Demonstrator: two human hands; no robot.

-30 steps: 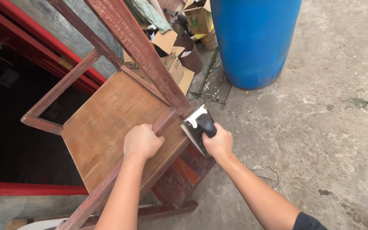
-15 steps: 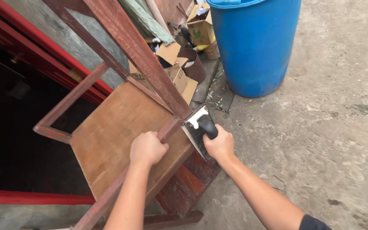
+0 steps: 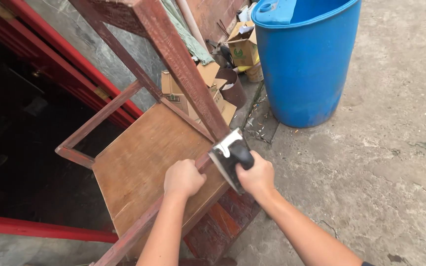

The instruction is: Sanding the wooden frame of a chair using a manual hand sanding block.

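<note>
Ground: rough grey concrete floor (image 3: 395,162) fills the space out beyond my right hand, cracked and stained.
Left hand: my left hand (image 3: 183,178) is wrapped tight in a fist around the reddish side rail (image 3: 139,231) of a wooden chair (image 3: 149,157), knuckles up.
Right hand: my right hand (image 3: 256,176) is clamped on the black knob of a hand sander (image 3: 229,156), fingers curled over the top.
Sander: its shiny metal plate is tilted on edge and pressed against the chair just where the slanted post (image 3: 183,69) meets the rail, right between my two hands.
Chair: it's tipped at an angle, with the brown seat panel spreading away from my left hand and worn red paint on the frame bars.
Beyond the right hand: a big blue plastic barrel (image 3: 306,64) stands upright on the floor, well apart from the sander.
Beyond the post: cardboard boxes (image 3: 242,47) and scraps are piled against the wall, beside the barrel.
Off the left hand: a dark doorway with a red frame (image 3: 50,229) opens behind the chair; I can't make out what's inside.
Arms: both my bare forearms reach in from the bottom edge, the right one with a dark sleeve edge just showing.
</note>
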